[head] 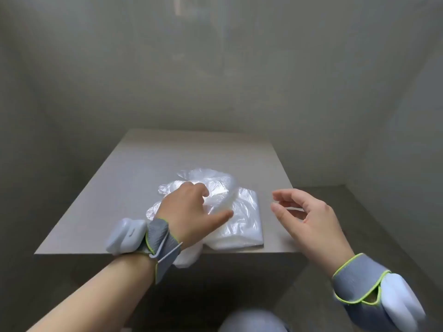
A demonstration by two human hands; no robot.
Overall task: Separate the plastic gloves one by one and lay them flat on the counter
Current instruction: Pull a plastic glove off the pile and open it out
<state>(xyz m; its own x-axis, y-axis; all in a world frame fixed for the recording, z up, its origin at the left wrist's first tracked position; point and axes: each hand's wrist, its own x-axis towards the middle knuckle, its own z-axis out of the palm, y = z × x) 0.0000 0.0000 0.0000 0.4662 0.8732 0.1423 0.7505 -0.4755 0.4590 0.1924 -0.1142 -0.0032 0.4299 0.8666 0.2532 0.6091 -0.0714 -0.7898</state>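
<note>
Plastic gloves point(242, 212): one crumpled translucent heap at the front edge of the counter point(191, 149), none plainly laid out flat, separation seemingly barely begun; left hand point(189, 212) on the heap, pinch indeterminable; right hand point(309, 216) beside it, fingers loosely apart, empty

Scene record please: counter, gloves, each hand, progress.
counter: grey, gloves near its front edge
glove pile: crumpled clear plastic, one heap
left hand: on the glove pile, fingers bent over the plastic; grip unclear
right hand: right of the glove pile, apart from it, holding nothing
wrist bands: grey, one on each wrist
progress: no glove laid flat on its own yet
</note>
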